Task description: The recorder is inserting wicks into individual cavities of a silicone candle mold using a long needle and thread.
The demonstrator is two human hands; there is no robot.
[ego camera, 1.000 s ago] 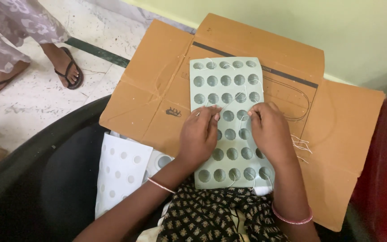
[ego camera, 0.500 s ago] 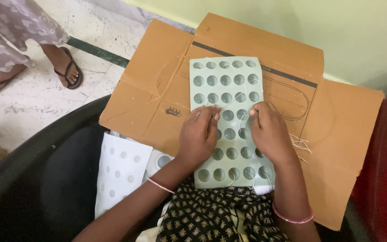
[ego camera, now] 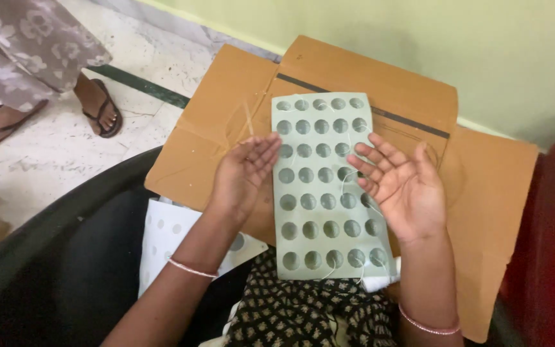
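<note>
Hands lifted off the tray, both palms open.

From the head camera: the grey-green tray (ego camera: 325, 186) of round hollows lies flat on the opened cardboard (ego camera: 483, 193), a thin white thread (ego camera: 345, 177) trailing across it. The left hand (ego camera: 245, 173) hovers at its left edge, the right hand (ego camera: 399, 183) over its right side, fingers (ego camera: 370, 157) spread and gripping nothing. I'd judge the threading only partly done; most hollows look bare.

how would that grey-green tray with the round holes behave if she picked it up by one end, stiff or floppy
The perforated tray looks thin and flat, so it would probably flex a little yet hold its shape. With so many holes it is likely light. Lying flat on the cardboard, it should slide rather than roll, and the thin threads across it might snag.
</note>
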